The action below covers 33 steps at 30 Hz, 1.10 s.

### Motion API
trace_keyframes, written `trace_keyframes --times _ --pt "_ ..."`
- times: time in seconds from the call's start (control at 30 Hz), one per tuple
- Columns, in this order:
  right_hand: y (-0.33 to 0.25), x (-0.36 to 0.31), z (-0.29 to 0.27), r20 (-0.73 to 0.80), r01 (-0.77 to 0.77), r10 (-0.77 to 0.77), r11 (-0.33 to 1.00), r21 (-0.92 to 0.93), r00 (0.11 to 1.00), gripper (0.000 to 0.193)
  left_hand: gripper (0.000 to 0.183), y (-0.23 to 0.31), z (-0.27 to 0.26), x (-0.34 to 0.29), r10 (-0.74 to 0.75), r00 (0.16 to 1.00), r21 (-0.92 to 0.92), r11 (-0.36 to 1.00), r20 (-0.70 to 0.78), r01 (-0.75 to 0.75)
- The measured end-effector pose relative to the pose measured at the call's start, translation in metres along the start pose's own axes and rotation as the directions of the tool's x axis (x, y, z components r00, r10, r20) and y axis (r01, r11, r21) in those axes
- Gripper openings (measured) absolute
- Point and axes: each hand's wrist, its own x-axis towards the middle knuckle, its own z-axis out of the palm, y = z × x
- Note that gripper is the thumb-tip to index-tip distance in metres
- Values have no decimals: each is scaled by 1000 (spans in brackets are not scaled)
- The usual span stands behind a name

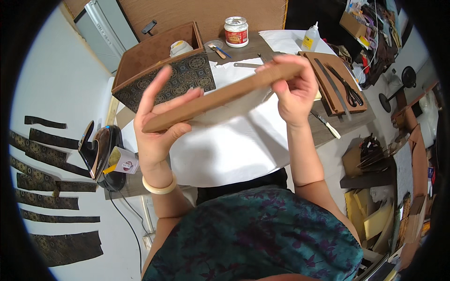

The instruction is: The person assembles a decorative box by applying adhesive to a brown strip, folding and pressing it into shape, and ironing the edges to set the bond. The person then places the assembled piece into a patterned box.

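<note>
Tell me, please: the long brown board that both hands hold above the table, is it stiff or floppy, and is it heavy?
The long brown board is probably stiff: it spans straight between the left hand and the right hand without sagging. It seems light, since fingertips alone support each end. Its thin edge suggests it could dent or snap if bent hard.

A jar (236,31) stands at the far edge of the table, round, with a clear lid and a red and white label around it. To its right, well apart, a small squeeze bottle (310,38) stands upright, pale, with a white nozzle and a yellow label. Near the left table edge, just beside the iron, lies a small white carton (124,161) with a yellow flap and a round red mark.
</note>
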Motion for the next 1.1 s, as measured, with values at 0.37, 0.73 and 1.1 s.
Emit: trace_keyframes --times 0.37,0.73,1.1 --pt "-28 -25 -9 160 155 -133 979 -132 978 53 85 -16 5 -23 437 897 473 777 71 -415" --pt "-36 -47 -6 70 -26 34 994 -106 997 67 87 -19 19 -50 368 927 340 883 -71 -325" --pt "-53 14 27 85 -268 258 951 151 962 63 93 -5 13 -42 122 917 108 990 -381 -87"
